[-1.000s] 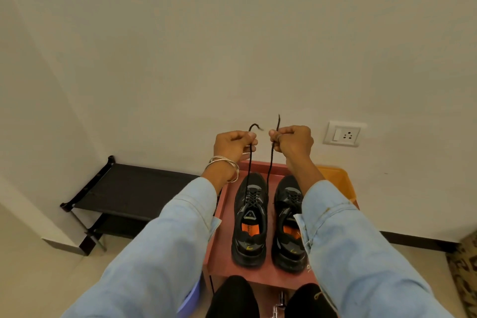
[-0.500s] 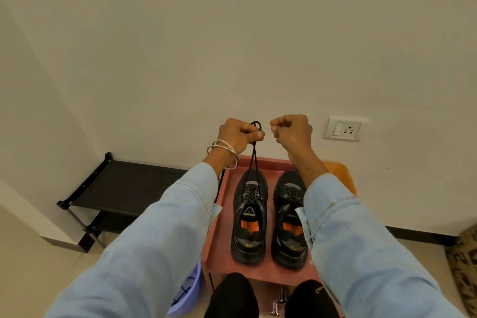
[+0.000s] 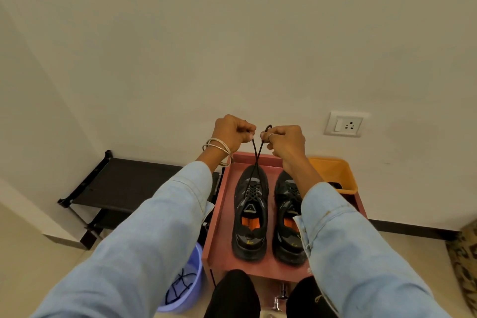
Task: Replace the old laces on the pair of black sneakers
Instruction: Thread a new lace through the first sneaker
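We are pinching the soft, limp black lace [image 3: 256,156] near its ends, left hand [image 3: 233,130] and right hand [image 3: 284,141] both curling around it, above the left sneaker [image 3: 250,214]

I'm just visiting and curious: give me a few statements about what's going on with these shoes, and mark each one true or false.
1. Both black sneakers, the left sneaker and the right sneaker, stand on a reddish-pink tray table. True.
2. The black lace held up by both hands runs down to the right sneaker. False: it runs to the left sneaker.
3. The left hand wears metal bangles at the wrist. True.
4. The orange plastic bin sits left of the tray table. False: it sits on the right.
5. The lavender plastic bucket holds loose black laces. True.
6. The right hand hangs open. False: its grip pinches the lace.
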The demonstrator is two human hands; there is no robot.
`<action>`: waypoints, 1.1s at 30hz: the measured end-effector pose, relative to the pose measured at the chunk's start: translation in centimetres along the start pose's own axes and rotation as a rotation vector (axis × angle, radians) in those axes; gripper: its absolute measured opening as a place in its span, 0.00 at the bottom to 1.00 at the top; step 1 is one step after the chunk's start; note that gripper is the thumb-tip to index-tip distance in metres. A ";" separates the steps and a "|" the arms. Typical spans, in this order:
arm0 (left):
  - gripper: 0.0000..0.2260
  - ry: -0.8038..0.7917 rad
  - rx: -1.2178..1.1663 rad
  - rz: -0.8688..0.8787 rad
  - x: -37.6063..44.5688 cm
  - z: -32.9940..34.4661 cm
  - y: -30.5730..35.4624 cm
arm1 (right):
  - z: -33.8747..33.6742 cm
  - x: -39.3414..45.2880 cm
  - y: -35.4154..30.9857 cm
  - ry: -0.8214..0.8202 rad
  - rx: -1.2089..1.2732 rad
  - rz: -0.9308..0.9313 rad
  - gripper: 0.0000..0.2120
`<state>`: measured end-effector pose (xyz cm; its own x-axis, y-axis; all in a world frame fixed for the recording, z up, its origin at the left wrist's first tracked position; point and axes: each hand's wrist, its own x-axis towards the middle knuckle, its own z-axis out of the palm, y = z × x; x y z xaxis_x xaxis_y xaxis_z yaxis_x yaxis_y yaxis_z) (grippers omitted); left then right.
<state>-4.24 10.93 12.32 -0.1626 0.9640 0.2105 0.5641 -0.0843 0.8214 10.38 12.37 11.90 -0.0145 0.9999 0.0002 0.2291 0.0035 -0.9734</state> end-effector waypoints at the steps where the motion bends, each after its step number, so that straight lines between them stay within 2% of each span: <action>1: 0.11 -0.018 0.213 0.024 0.3 0.0 -0.3 | -0.2 0.0 -0.1 -0.025 0.003 0.018 0.02; 4: 0.11 -0.128 0.902 0.041 0.3 -0.2 -0.2 | -0.6 0.2 -0.4 -0.174 -0.013 0.053 0.02; 6: 0.11 -0.147 1.135 0.067 0.0 -0.5 0.0 | -0.6 0.3 -0.7 -0.246 -0.013 0.039 0.01; 8: 0.12 -0.121 1.201 0.068 0.1 -0.6 -0.1 | -0.6 0.4 -1.1 -0.298 -0.007 0.019 0.02; 11: 0.16 -0.181 0.998 -0.180 0.8 -0.6 -0.3 | -0.5 0.2 -1.4 -0.403 0.037 0.003 0.02; 13: 0.15 -0.254 0.625 -0.301 1.1 -0.5 -0.5 | -0.2 0.1 -1.2 -0.399 0.064 -0.023 0.02; 15: 0.13 -0.250 0.164 -0.314 0.5 0.0 -0.4 | 0.2 0.2 -1.1 -0.335 0.042 -0.089 0.02; 16: 0.12 -0.226 0.014 -0.317 0.2 0.1 -0.3 | 0.3 0.3 -0.9 -0.303 0.043 -0.116 0.03; 20: 0.11 -0.195 -0.260 -0.331 -1.0 0.3 -0.6 | 0.6 1.0 0.1 -0.205 0.110 -0.064 0.03; 23: 0.07 -0.208 -0.264 -0.244 -0.9 0.1 -1.3 | 0.7 1.2 0.7 -0.209 0.175 0.043 0.01; 27: 0.04 -0.111 -0.009 -0.127 -0.4 0.2 -1.4 | 1.0 1.2 1.1 -0.233 0.187 0.121 0.04; 29: 0.05 -0.067 0.125 -0.084 -0.3 0.4 -1.0 | 1.1 1.1 1.2 -0.250 0.181 0.162 0.03; 30: 0.06 -0.048 0.175 -0.077 -0.2 0.5 -0.9 | 1.1 1.0 1.3 -0.270 0.205 0.175 0.05; 32: 0.07 -0.022 0.232 -0.091 -0.1 0.8 -0.9 | 0.8 0.9 1.6 -0.332 0.208 0.142 0.21; 33: 0.07 -0.020 0.255 -0.097 0.0 0.9 -0.9 | 0.6 0.7 1.8 -0.367 0.126 0.086 0.27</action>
<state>-4.04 11.21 11.09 -0.2112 0.9695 0.1245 0.7326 0.0727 0.6768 10.17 13.04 10.00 -0.3525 0.9250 -0.1422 0.1236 -0.1046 -0.9868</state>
